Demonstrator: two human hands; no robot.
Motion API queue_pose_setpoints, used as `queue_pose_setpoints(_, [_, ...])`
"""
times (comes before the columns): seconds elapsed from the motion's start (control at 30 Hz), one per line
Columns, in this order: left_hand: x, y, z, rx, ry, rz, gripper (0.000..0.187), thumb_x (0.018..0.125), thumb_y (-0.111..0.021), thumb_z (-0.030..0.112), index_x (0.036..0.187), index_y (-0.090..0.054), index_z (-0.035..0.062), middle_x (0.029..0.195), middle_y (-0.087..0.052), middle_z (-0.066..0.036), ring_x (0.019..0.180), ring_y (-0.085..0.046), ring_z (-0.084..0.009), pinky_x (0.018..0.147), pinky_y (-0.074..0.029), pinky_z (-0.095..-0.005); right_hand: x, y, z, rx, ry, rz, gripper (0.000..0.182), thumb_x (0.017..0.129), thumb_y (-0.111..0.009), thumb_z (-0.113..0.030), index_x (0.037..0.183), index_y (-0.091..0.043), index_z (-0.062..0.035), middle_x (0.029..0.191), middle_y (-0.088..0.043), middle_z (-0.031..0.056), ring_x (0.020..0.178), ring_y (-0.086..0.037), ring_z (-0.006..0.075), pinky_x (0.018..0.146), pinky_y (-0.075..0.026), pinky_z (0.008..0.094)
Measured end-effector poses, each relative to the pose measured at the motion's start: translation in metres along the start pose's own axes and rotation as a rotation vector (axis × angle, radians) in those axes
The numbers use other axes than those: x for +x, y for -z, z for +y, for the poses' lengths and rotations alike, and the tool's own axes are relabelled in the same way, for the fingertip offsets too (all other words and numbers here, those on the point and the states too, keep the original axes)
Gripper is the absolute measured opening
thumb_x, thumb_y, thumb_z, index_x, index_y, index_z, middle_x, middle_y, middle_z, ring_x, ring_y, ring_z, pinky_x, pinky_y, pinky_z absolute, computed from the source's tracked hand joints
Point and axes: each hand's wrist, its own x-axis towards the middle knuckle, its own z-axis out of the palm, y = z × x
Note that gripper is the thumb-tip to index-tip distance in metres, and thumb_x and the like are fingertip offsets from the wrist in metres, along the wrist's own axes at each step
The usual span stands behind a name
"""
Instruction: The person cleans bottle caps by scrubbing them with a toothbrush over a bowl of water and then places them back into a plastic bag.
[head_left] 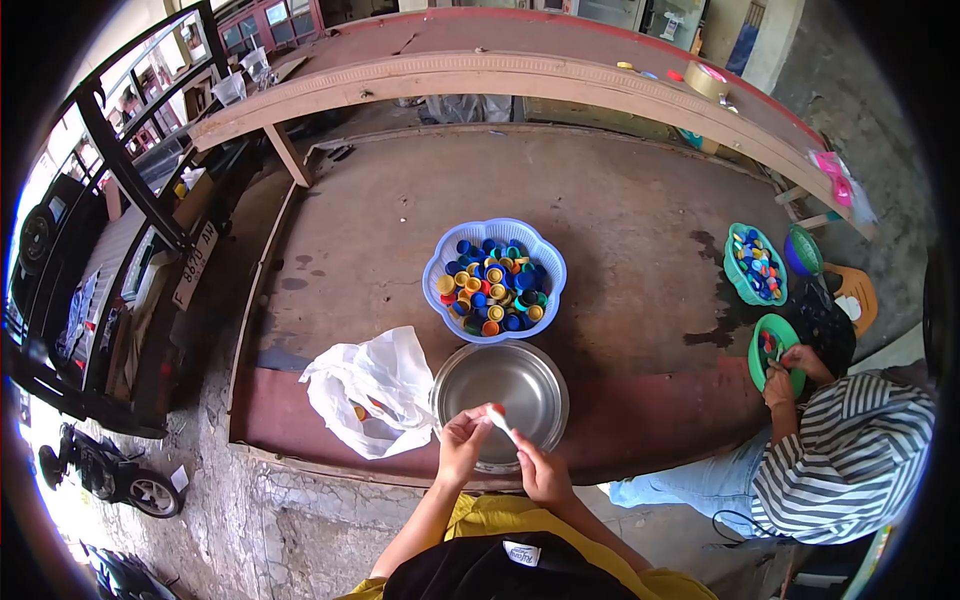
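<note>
Both my hands meet over the near edge of a steel bowl [485,385], whose visible inside is bare metal. My left hand [461,448] pinches a small red bottle cap [498,409] at its fingertips. In my closed right hand [545,477] is a slender white tool [506,425], its far end against the cap; its exact kind I cannot tell. Just beyond the bowl stands a lavender scalloped basket [432,272] full of blue, yellow, red and green bottle caps [495,285]. Left of the bowl lies a crumpled white plastic bag [385,370] with a few caps showing in it.
At right, a person in a striped shirt [840,440] works with both hands over a green basin [757,355]. Farther off sits a teal basket [733,275] of caps. A raised wooden bench [480,68] spans the table's far side. A vehicle [100,250] stands left.
</note>
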Motion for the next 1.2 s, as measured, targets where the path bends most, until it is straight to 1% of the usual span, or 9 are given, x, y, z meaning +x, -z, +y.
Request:
queue_pose_setpoints(0.13, [-0.004,-0.002,-0.001,0.086,-0.053,-0.021,0.023,0.088,-0.056,0.001,0.109,-0.055,-0.0069,0.104,-0.063,-0.011,0.096,-0.060,-0.0131,0.089,-0.045,-0.0250,0.004,0.010,-0.001,-0.001,-0.224,0.045,0.034,0.088,-0.049,-0.002,0.122,-0.053,-0.0020,0.094,-0.063,0.0212,0.076,-0.064,0.0322,0.068,-0.049,0.0344])
queue_pose_setpoints(0.27, [-0.007,-0.004,0.002,0.084,-0.053,-0.060,0.023,0.088,-0.056,0.001,0.109,-0.054,-0.0075,0.103,-0.063,-0.012,0.096,-0.060,-0.0154,0.090,-0.046,-0.0264,-0.007,0.003,-0.007,-0.030,-0.017,0.064,0.034,0.089,-0.049,-0.003,0.122,-0.052,-0.0019,0.095,-0.063,0.0213,0.079,-0.064,0.0322,0.070,-0.049,0.0327])
queue_pose_setpoints(0.37, [-0.011,-0.006,0.003,-0.022,-0.007,-0.080,0.023,0.089,-0.055,0.002,0.110,-0.054,-0.0066,0.104,-0.063,-0.010,0.096,-0.060,-0.0156,0.090,-0.046,-0.0277,-0.008,0.005,0.009,0.085,-0.339,0.110,0.035,0.091,-0.047,-0.007,0.126,-0.049,-0.0050,0.104,-0.061,0.0230,0.091,-0.063,0.0328,0.075,-0.049,0.0343])
queue_pose_setpoints(0.4, [-0.010,-0.006,0.003,-0.037,0.017,-0.064,0.024,0.089,-0.054,0.003,0.112,-0.054,-0.0055,0.104,-0.062,-0.010,0.096,-0.060,-0.0151,0.090,-0.047,-0.0274,-0.004,0.008,0.004,0.076,-0.185,0.180,0.034,0.092,-0.046,-0.006,0.125,-0.049,-0.0024,0.102,-0.061,0.0235,0.088,-0.064,0.0326,0.074,-0.049,0.0339])
queue_pose_setpoints(0.53, [0.002,-0.005,-0.010,-0.078,0.014,-0.062,0.023,0.092,-0.051,0.006,0.113,-0.054,-0.0022,0.105,-0.061,-0.007,0.099,-0.058,-0.0139,0.089,-0.047,-0.0279,-0.010,0.008,0.000,0.113,-0.146,-0.035,0.035,0.091,-0.046,-0.006,0.127,-0.047,-0.0013,0.101,-0.061,0.0239,0.083,-0.064,0.0300,0.073,-0.048,0.0328])
queue_pose_setpoints(0.7, [0.000,-0.003,-0.012,-0.051,0.052,-0.005,0.022,0.092,-0.051,0.007,0.112,-0.054,-0.0003,0.104,-0.061,-0.006,0.096,-0.058,-0.0126,0.090,-0.047,-0.0284,0.003,0.005,0.005,0.138,-0.303,0.108,0.035,0.095,-0.043,-0.009,0.129,-0.046,-0.0049,0.109,-0.059,0.0215,0.096,-0.062,0.0300,0.081,-0.047,0.0313])
queue_pose_setpoints(0.83, [0.001,-0.011,-0.009,-0.072,0.027,0.004,0.019,0.093,-0.050,0.007,0.110,-0.055,0.0004,0.101,-0.061,-0.005,0.093,-0.059,-0.0114,0.085,-0.048,-0.0272,-0.001,0.017,-0.006,0.232,-0.354,-0.054,0.035,0.095,-0.043,-0.012,0.130,-0.045,-0.0050,0.112,-0.059,0.0211,0.100,-0.061,0.0274,0.084,-0.046,0.0305])
queue_pose_setpoints(0.93, [-0.001,-0.006,-0.016,-0.314,0.044,-0.068,0.018,0.093,-0.048,0.006,0.109,-0.054,0.0020,0.101,-0.059,-0.006,0.092,-0.059,-0.0132,0.086,-0.048,-0.0297,-0.006,0.011,0.004,0.204,-0.383,-0.046,0.035,0.095,-0.044,-0.009,0.130,-0.045,-0.0052,0.110,-0.059,0.0210,0.098,-0.061,0.0261,0.082,-0.046,0.0299])
queue_pose_setpoints(1.2, [-0.002,-0.008,-0.015,-0.233,0.029,-0.116,0.016,0.091,-0.052,0.006,0.107,-0.054,0.0032,0.096,-0.059,-0.004,0.086,-0.058,-0.0117,0.083,-0.048,-0.0282,-0.007,0.023,-0.002,0.158,-0.264,-0.029,0.035,0.093,-0.046,-0.007,0.127,-0.048,-0.0044,0.099,-0.063,0.0198,0.085,-0.064,0.0239,0.074,-0.047,0.0287])
